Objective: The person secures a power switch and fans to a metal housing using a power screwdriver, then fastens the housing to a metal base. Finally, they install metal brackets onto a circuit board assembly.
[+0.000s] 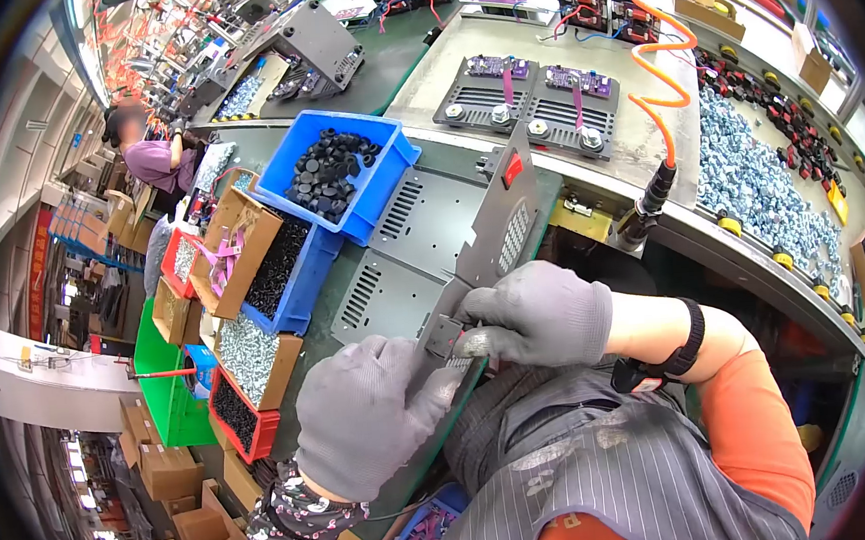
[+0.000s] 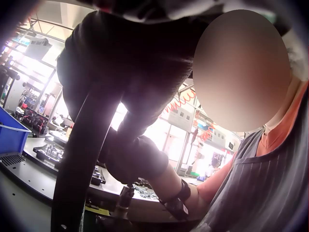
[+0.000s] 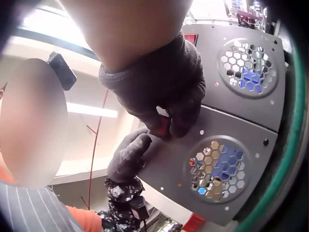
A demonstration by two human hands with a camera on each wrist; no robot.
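My gloved right hand (image 1: 546, 312) pinches a small rocker switch (image 1: 444, 336) at the upright end panel of the nearer grey metal casing (image 1: 379, 299). In the right wrist view the red face of this switch (image 3: 164, 126) shows between thumb and fingers. The gloved left hand (image 1: 362, 410) grips the same panel by its end, its thumb on the outer face (image 3: 135, 151) and its other fingers hidden behind. Close beside stands a second grey casing (image 1: 439, 214), with a red switch (image 1: 513, 170) sitting in its panel. Both panels have honeycomb vents (image 3: 217, 169).
A blue bin (image 1: 390, 158) of black round caps stands behind the casings. Boxes of screws (image 1: 258, 357) and a green bin (image 1: 165, 389) lie to the left. An orange coiled hose (image 1: 654, 64) hangs at right with a driver (image 1: 656, 191). Slotted plates with purple boards (image 1: 572, 110) lie beyond.
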